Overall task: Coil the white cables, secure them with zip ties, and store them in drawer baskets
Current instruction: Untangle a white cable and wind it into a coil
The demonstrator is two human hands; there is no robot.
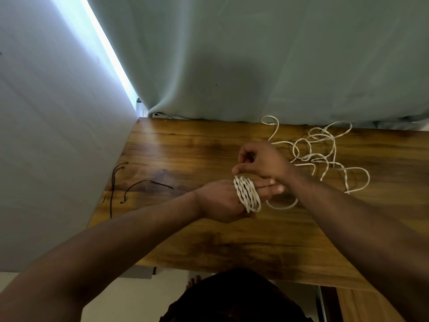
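Wrapping twisted white cable (pixel 247 194) round outstretched left hand (pixel 220 201) as a spool; pinching the free strand in right hand (pixel 262 161), just above, probably for tension.

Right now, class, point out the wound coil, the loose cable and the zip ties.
wound coil (pixel 247 194): head view, middle of the wound turns.
loose cable (pixel 312 155): head view, a strand in the tangle's centre.
zip ties (pixel 148 181): head view, arch of the curved tie.

Head-worn view, looking steeply down, close over table (pixel 185 240)
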